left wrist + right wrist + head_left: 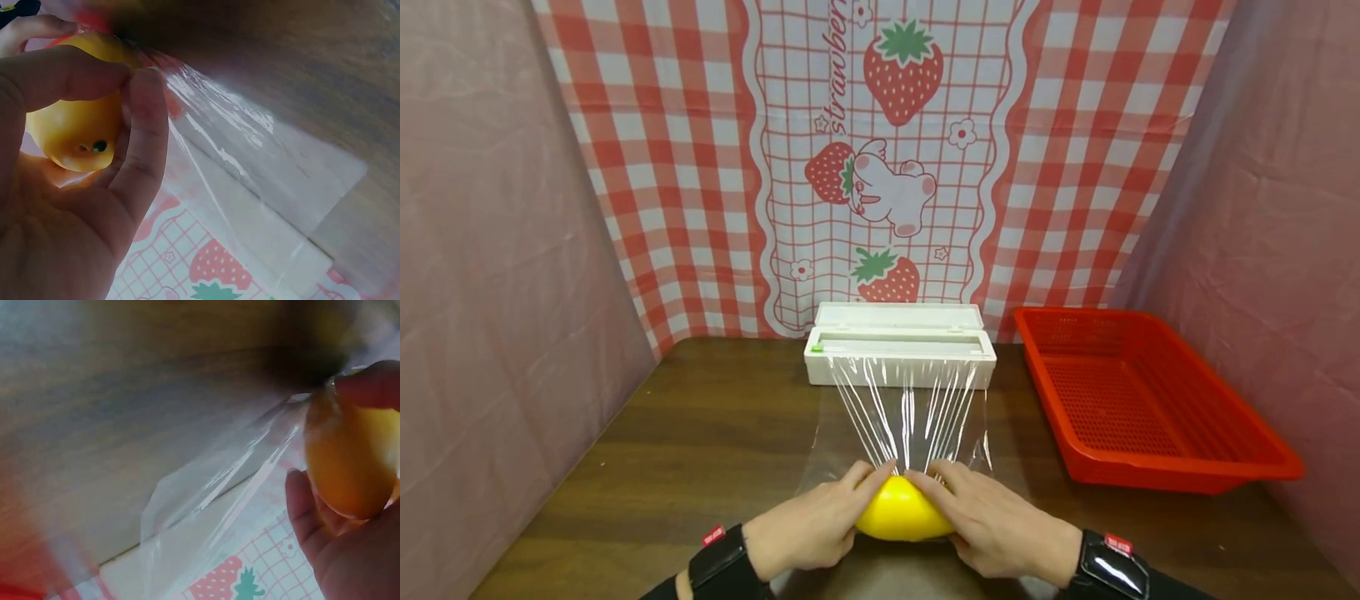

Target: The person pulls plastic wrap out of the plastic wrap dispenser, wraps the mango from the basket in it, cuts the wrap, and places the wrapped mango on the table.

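A smooth, glossy yellow fruit (pixel 902 510), oval and of a kind I cannot tell, is held between both hands near the table's front. My left hand (pixel 812 525) grips its left side, and its thumb and forefinger meet at the cling film in the left wrist view. On the other side my right hand (pixel 1000 521) grips the fruit, thumb on top. Cling film (pixel 908 421) stretches in taut creases from the white dispenser box (pixel 898 315) to the fingers. A small dark green spot marks the fruit (pixel 69 134) in the left wrist view.
An orange-red plastic basket (pixel 1180 462) stands on the right of the brown wooden table (pixel 700 425). Behind the dispenser hangs a red checked cloth (pixel 692 167) with strawberries. Pink fabric (pixel 497 250) closes off both sides.
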Demonstrator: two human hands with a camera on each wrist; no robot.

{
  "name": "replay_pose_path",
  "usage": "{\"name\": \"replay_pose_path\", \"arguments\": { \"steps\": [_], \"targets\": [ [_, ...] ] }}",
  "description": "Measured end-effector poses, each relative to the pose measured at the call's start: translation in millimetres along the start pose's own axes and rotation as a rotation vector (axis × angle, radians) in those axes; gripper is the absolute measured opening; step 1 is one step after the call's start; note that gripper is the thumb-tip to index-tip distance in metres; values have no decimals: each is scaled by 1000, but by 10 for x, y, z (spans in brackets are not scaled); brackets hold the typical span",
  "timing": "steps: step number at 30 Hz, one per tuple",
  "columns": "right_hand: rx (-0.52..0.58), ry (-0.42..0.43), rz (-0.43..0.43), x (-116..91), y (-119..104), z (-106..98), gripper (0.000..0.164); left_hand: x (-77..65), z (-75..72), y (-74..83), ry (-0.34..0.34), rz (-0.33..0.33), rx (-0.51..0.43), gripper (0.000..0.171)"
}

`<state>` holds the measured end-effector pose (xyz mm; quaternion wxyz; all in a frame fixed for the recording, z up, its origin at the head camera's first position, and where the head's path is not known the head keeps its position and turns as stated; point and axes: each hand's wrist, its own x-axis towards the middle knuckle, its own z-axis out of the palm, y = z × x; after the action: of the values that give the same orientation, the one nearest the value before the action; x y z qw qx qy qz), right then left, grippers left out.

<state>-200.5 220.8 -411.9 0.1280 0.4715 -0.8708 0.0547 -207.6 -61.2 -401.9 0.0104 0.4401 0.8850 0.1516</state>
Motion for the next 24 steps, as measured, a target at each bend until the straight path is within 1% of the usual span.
{"name": "replay_pose_path", "arguments": {
  "steps": [5, 7, 13, 20, 24],
  "targets": [
    [-35, -30, 2, 0, -15, -35, 114, 9, 16, -30, 19, 2, 4, 82],
    [-46, -42, 3, 2, -17, -43, 117, 10, 21, -35, 23, 5, 10, 80],
    [-83, -21, -5, 9, -7, -38, 102, 16, 24, -36, 38, 17, 20, 76],
    [-5, -129, 48, 15, -8, -89, 108, 24, -25, -24, 35, -11, -22, 80],
    [25, -112, 27, 7, 27, -129, 103, 48, -53, -47, 28, -10, -42, 81]
  ]
}}
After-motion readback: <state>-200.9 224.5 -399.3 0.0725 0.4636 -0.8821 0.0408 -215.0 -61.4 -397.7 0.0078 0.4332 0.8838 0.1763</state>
